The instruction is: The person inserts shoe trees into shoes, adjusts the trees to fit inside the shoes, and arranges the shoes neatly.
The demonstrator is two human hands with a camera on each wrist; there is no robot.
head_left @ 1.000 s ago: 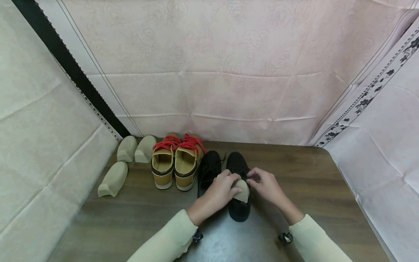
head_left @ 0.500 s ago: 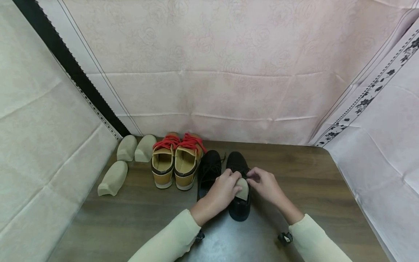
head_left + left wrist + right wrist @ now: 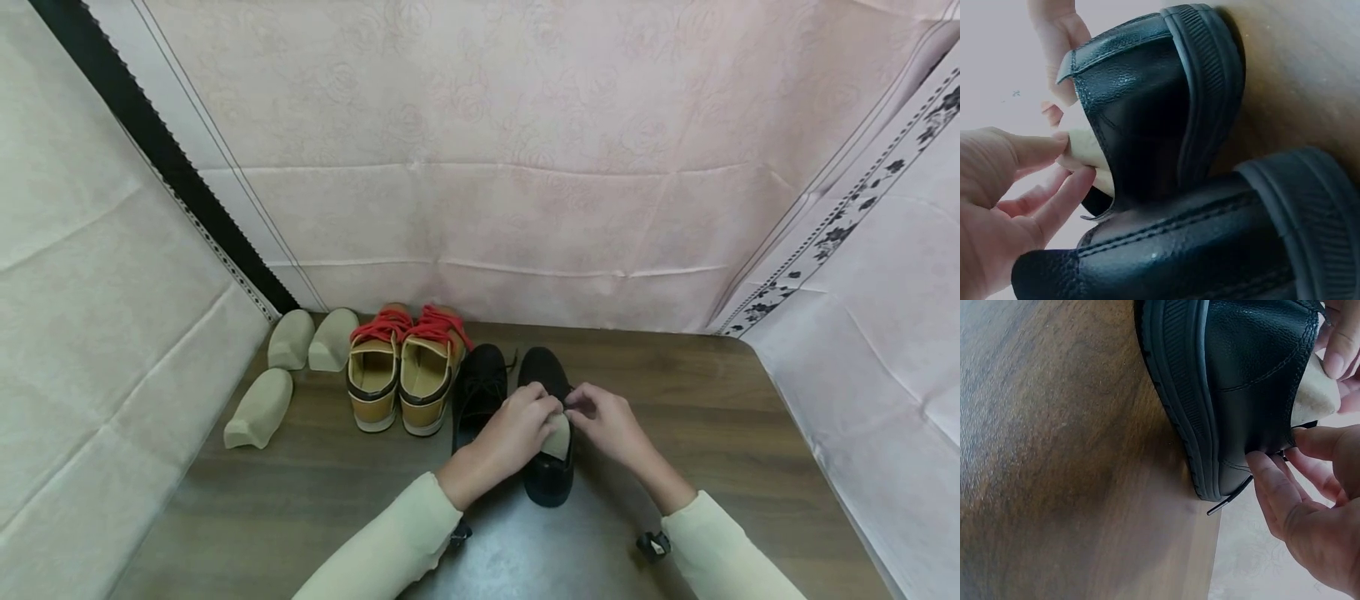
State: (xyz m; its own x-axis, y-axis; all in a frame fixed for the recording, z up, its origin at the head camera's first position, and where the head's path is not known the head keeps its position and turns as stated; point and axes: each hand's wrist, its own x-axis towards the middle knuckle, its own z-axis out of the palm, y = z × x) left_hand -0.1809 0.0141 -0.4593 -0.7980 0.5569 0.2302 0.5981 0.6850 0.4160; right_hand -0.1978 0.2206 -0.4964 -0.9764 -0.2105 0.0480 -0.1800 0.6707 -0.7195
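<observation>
In the head view, a black lace-up shoe (image 3: 549, 482) lies under both hands, toe towards the back wall. A pale beige shoe tree (image 3: 557, 440) shows in its opening, the front part hidden inside. My left hand (image 3: 513, 433) holds the shoe tree's exposed part; in the left wrist view the thumb and fingers (image 3: 1079, 190) pinch it from two sides. With thumb and fingertips, my right hand (image 3: 606, 423) pinches the opening's edge near the laces, clearest in the right wrist view on the black shoe's side (image 3: 1241, 394). Its mate, another black shoe (image 3: 480, 383), stands to the left.
Tan shoes with red laces (image 3: 426, 375) stand left of the black pair. Further left lie three more shoe trees, one of them nearer (image 3: 258, 408). Pale cloth walls (image 3: 487, 217) enclose the wooden surface (image 3: 675, 383) at the back and sides.
My left hand has shifted slightly forward and right over the shoe tree, covering more of it. The right hand keeps its place at the shoe's edge. The other shoes stay put.
</observation>
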